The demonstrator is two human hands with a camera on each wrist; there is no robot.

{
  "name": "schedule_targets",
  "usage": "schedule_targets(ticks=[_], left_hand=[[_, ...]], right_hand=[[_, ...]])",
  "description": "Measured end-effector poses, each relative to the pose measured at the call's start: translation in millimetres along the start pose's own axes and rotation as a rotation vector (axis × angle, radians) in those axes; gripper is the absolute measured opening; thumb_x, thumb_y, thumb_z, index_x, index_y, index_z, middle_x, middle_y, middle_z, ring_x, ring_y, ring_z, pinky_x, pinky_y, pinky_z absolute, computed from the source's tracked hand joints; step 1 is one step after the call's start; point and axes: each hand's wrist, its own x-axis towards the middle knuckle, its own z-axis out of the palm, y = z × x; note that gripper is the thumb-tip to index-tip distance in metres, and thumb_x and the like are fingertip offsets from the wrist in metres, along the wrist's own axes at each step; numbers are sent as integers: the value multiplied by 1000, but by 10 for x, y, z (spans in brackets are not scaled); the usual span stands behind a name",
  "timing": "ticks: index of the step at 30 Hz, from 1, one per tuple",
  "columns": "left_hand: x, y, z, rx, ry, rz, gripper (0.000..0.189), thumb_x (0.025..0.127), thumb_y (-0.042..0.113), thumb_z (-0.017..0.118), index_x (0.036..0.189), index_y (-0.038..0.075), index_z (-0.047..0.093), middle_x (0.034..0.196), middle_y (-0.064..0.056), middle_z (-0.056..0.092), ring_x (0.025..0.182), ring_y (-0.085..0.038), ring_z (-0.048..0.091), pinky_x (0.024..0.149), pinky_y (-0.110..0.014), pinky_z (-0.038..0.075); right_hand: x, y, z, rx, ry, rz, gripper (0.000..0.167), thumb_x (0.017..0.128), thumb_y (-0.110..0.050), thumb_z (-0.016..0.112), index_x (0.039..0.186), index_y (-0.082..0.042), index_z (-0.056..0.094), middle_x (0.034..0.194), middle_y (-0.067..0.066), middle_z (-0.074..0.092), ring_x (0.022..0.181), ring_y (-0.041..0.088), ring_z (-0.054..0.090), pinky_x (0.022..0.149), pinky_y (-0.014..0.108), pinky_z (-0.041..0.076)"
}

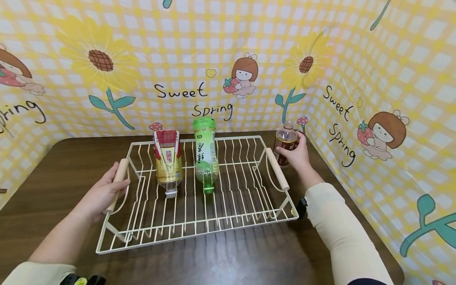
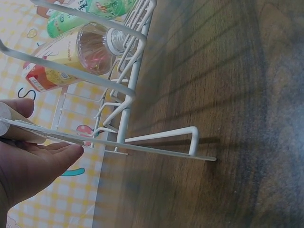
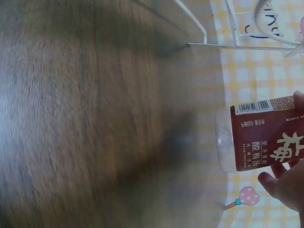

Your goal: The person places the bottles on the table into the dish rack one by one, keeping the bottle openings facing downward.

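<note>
A white wire dish rack with wooden handles stands on the dark table. My left hand grips its left wooden handle, thumb on one side and fingers on the other in the left wrist view. Two bottles lean neck down in the rack: a red-and-yellow bottle and a green bottle. Beyond the right handle, my right hand holds a plum drink bottle with a dark red label, neck up. In the right wrist view, the clear base of this plum drink bottle shows.
A yellow checked cloth printed with flowers and figures hangs behind and to the right of the table. The rack's slots to the right of the green bottle hold nothing. Its right end lies close to my right sleeve.
</note>
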Motion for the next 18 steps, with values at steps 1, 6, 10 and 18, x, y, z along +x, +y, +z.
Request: schedule_targets(ticks=[1,6,10,18], left_hand=[[-2,1,-4,4,-1,-1,76,106,24,35,150,9,-25,157,-28,-25,132,-32,35,81,-2,41],[-1,2,-17,-4,-4,7,80,105,24,39,150,9,-25,156,-29,-25,103,10,45,80,-4,42],[9,6,-16,-3,-8,7,80,105,24,39,150,9,-25,157,-29,-24,100,13,41,80,-4,42],[10,28,-22,27,-1,16,79,106,25,37,150,5,-25,157,-32,-17,137,-42,24,79,-2,39]], right_hand=[[-9,-25,-20,-11,-4,-1,93,83,-16,77,154,-13,17,150,23,36,138,37,39,114,52,34],[-83,-173,-127,-33,-30,-10,94,85,-20,75,156,-16,13,151,24,35,138,39,38,112,56,34],[-152,-309,-227,-17,-42,-28,92,85,-19,74,155,-17,14,150,24,35,137,39,39,111,56,35],[-267,-593,-407,15,-50,-100,95,84,-18,74,157,-19,14,152,24,34,134,41,39,110,58,34]])
